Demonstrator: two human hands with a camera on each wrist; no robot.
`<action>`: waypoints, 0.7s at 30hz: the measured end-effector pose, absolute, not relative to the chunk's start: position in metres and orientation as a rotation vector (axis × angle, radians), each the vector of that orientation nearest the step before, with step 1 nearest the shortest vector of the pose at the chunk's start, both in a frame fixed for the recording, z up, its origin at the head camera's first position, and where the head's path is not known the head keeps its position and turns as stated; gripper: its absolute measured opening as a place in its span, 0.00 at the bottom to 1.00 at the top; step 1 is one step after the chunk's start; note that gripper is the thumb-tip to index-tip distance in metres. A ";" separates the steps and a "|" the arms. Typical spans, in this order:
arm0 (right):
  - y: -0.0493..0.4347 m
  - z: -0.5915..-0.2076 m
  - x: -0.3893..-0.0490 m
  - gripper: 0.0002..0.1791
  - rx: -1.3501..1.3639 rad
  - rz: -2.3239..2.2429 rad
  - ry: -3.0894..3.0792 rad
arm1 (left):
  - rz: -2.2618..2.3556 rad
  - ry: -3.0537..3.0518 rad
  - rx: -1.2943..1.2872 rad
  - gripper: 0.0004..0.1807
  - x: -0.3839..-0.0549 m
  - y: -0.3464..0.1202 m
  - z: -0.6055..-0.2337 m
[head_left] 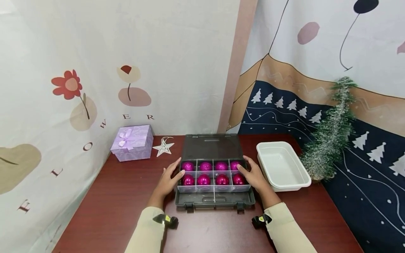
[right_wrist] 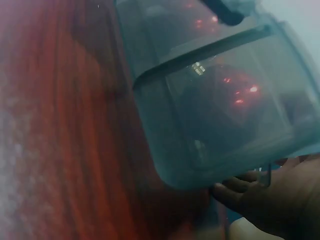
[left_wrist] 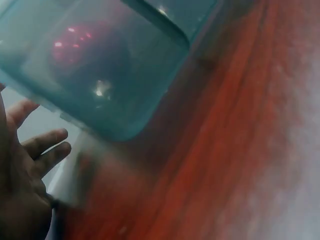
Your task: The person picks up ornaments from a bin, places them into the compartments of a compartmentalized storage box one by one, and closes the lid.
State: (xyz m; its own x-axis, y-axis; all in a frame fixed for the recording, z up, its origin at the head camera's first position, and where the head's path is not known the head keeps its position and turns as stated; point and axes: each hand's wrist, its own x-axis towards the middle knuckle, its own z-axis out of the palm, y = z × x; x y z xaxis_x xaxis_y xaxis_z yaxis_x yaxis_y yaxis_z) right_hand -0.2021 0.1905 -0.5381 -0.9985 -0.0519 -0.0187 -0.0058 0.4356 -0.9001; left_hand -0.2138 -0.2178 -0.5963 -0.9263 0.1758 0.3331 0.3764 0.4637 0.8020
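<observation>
A grey see-through plastic case (head_left: pixel 215 203) lies opened on the table, its lid (head_left: pixel 212 146) folded back. Inside, clear dividers part two rows of several magenta baubles, glittery ones (head_left: pixel 206 166) behind and shiny ones (head_left: pixel 222 180) in front. My left hand (head_left: pixel 166 182) is at the case's left side, fingers extended along it and thumb over the rim. On the right side my right hand (head_left: pixel 254 175) mirrors it, thumb tip by the end bauble. The left wrist view shows the left fingers (left_wrist: pixel 47 147) spread beside the case wall (left_wrist: pixel 145 95). The right fingers (right_wrist: pixel 235 190) lie along the other end.
Right of the case stands a white tub (head_left: pixel 283 165), with a frosted small Christmas tree (head_left: pixel 332 137) beyond it. At the back left are a lilac gift box (head_left: pixel 134 142) and a white star ornament (head_left: pixel 163 147). Printed cloth (head_left: pixel 183 70) hangs behind the reddish-brown table (head_left: pixel 126 196).
</observation>
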 end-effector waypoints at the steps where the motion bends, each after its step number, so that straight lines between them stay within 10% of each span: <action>1: 0.191 -0.538 -0.203 0.41 -0.045 -1.655 2.609 | -1.449 -2.502 -0.484 0.36 -0.217 -0.217 -0.601; 21: 0.197 -0.554 -0.210 0.42 -0.123 -1.802 2.489 | -1.481 -2.612 -0.362 0.40 -0.212 -0.196 -0.570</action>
